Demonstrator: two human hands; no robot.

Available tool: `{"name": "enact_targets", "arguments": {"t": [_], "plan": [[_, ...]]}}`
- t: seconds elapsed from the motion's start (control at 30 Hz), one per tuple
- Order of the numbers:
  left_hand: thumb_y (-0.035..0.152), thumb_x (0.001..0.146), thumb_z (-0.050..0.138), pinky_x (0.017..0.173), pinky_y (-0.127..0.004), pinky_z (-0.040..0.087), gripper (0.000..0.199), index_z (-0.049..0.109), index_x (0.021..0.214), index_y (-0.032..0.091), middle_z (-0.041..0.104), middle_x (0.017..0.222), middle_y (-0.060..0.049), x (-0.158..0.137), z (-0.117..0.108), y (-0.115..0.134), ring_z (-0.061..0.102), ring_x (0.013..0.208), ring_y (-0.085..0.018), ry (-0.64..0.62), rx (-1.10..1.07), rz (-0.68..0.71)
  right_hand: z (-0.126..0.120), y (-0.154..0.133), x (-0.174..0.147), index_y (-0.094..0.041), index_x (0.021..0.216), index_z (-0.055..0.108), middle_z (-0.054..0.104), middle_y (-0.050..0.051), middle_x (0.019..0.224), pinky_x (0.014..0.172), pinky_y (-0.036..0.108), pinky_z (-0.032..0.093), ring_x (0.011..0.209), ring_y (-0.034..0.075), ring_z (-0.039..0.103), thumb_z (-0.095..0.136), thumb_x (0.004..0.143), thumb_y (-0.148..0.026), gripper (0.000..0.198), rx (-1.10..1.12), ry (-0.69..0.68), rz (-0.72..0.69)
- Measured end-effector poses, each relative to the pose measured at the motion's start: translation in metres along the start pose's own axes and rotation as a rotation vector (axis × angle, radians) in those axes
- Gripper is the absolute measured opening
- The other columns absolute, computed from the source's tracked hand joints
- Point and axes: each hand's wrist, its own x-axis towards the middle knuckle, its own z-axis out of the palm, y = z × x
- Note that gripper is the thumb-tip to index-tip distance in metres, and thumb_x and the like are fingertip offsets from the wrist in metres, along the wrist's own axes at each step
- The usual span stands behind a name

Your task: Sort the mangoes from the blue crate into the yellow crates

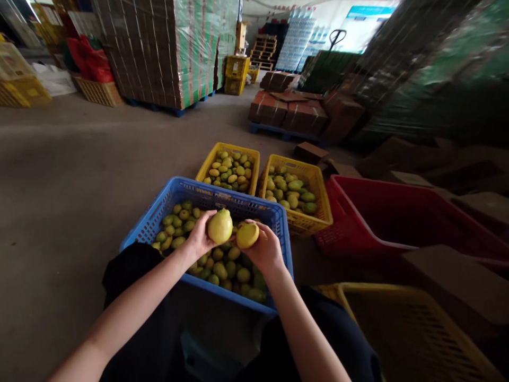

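My left hand [202, 232] is closed around a large pale yellow-green lemon [220, 227], its knobbed end pointing up. In my right hand [266, 246] is a smaller, yellower lemon [247, 235]. Both fruits are held side by side above a blue plastic crate [234, 200], a small gap between them. Inside the crate lie many green and yellow lemons [219, 270], some hidden beneath my hands and forearms. The crate stands in front of me, close to my knees.
Behind the blue crate are two yellow crates of lemons, one left [257, 164] and one right [318, 218]. A red bin [358, 233] and another yellow crate [377, 288] stand at right. Wrapped pallet stacks [147, 53] and flattened cartons [290, 114] are farther back.
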Motion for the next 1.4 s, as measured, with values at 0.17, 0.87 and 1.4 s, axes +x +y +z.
{"name": "enact_targets", "arguments": {"t": [0.17,0.87,1.4], "plan": [[0.027,0.084,0.056,0.071,-0.039,0.059,0.016,0.059,0.096,0.017,0.069,0.083,-0.006,0.006,-0.004,-0.002,0.07,0.077,-0.022,0.01,0.009,0.052,0.006,-0.003,-0.003,-0.018,0.068,0.061,0.068,0.002,0.066,0.043,0.029,0.049,0.052,0.018,0.062,0.066,0.068,-0.03,0.013,0.026,0.068,-0.007],[0.034,0.078,0.052,0.08,-0.047,0.055,0.021,0.062,0.082,0.016,0.069,0.078,-0.005,0.005,-0.004,0.005,0.07,0.079,-0.023,0.042,-0.059,0.15,0.005,0.012,0.007,-0.016,0.068,0.058,0.057,0.003,0.049,0.032,0.024,0.041,0.04,0.014,0.051,0.049,0.075,-0.033,0.02,0.019,0.291,0.155],[0.036,0.087,0.043,0.074,-0.041,0.057,0.03,0.062,0.083,0.015,0.069,0.073,-0.006,0.019,-0.01,0.011,0.069,0.07,-0.021,0.08,-0.157,0.14,0.004,0.01,0.011,-0.015,0.064,0.055,0.057,0.004,0.047,0.026,0.02,0.029,0.036,0.013,0.05,0.039,0.083,-0.033,0.03,0.016,0.182,0.19]]}}
